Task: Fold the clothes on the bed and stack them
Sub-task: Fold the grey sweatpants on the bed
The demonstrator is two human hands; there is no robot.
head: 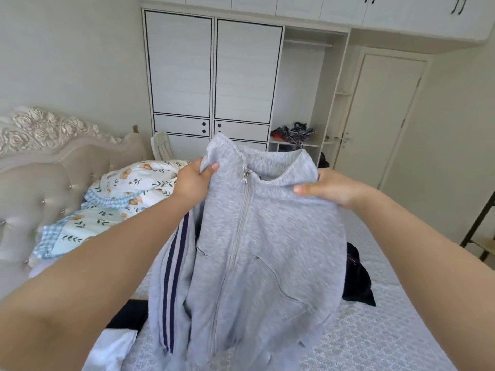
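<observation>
Jacket (249, 253), grey and zipped, is held up over the bed (375, 330), its collar pinched by the left hand (191, 180) and the right hand (330, 190); dark clothes (357, 277) lie behind the jacket.

A dark garment (357, 279) lies near the bed's (375, 330) right edge; bare mattress shows in front of it.

jacket (267, 236): soft grey fleecy cloth, matt
zip (242, 218): grey, small shiny metal pull
bed cover (375, 330): pale patterned cloth, matt
headboard (40, 188): padded, buttoned, slight sheen
wardrobe (214, 70): smooth white panels
</observation>
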